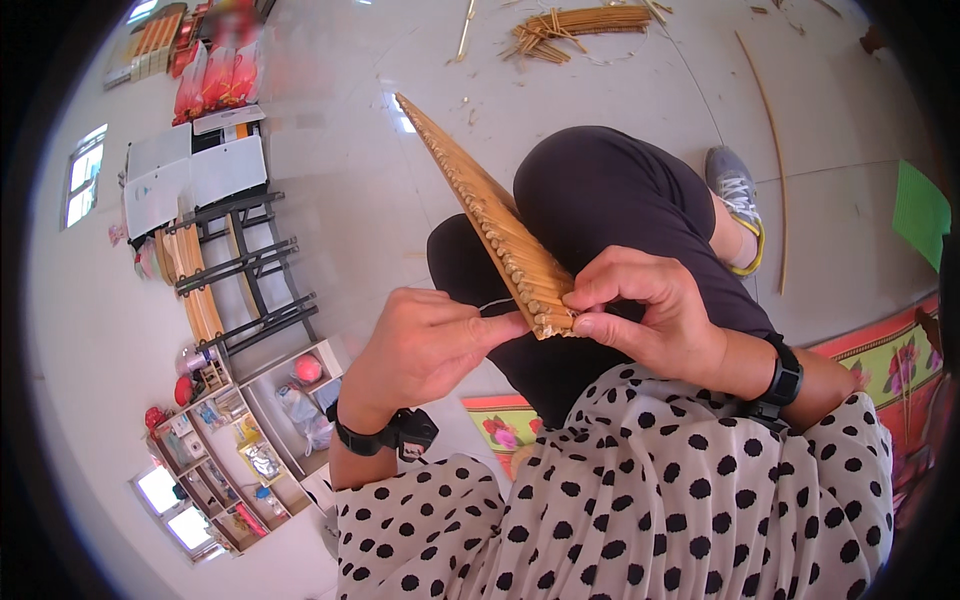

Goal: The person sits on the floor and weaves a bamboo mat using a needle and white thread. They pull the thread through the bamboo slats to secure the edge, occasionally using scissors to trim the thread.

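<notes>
The right hand (pixel 650 310) is pinching the near end of the stick mat (pixel 487 210), the left hand (pixel 428 342), grip unclear, is touching its left side, and the part beyond both hands could be tipping if fingers are slipping.

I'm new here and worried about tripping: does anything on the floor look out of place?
Yes: a long stick lies alone right of the grey shoe, and the stalk bundle is messy at its left end, with pieces jutting crookedly.
</notes>
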Available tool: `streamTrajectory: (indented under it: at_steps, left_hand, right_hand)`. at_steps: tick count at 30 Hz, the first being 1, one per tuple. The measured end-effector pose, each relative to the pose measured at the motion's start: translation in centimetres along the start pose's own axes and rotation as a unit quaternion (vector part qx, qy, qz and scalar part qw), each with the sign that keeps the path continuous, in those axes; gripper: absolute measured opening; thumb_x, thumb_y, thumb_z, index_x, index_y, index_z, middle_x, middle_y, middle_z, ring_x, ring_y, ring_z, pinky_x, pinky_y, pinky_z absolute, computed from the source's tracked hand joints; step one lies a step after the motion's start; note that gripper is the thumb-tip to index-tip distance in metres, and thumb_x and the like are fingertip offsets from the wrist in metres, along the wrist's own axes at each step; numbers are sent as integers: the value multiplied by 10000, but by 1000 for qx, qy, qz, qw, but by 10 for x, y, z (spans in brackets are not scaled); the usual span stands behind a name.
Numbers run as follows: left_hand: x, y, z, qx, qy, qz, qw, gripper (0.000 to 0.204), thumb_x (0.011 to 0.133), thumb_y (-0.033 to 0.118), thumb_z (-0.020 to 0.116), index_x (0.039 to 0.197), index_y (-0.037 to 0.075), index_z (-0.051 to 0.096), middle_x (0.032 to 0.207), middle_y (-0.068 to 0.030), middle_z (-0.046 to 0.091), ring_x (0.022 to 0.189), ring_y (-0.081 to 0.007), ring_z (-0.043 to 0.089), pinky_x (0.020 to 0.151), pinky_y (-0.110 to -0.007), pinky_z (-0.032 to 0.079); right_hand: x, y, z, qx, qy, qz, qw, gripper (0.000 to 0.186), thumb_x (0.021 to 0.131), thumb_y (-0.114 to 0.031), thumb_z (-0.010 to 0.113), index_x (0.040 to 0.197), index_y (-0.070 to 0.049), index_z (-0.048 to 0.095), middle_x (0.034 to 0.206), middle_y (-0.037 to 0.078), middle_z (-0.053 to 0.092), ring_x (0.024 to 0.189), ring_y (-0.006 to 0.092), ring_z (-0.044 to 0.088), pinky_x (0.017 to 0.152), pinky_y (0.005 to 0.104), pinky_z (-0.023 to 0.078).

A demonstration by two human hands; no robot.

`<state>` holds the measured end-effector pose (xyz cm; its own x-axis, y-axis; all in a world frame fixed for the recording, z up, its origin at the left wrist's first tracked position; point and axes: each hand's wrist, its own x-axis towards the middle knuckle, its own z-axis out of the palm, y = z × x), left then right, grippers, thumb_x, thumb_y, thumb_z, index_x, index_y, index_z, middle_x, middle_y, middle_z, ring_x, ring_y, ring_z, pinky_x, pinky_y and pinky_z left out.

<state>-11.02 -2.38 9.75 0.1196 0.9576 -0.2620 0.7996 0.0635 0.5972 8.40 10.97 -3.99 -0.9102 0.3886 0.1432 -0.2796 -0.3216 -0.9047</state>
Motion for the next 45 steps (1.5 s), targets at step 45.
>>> streamTrajectory:
  at_steps: [45]
  left_hand:
    - [15,42,55,-271,219,-266,899,181,916,-51,606,963,17,445,687,-67,667,587,-95,633,551,-245,493]
  right_hand:
    - [-2,-2,-1,6,21,50,999,153,832,1,775,984,6,759,930,89,704,783,116,664,685,232,537]
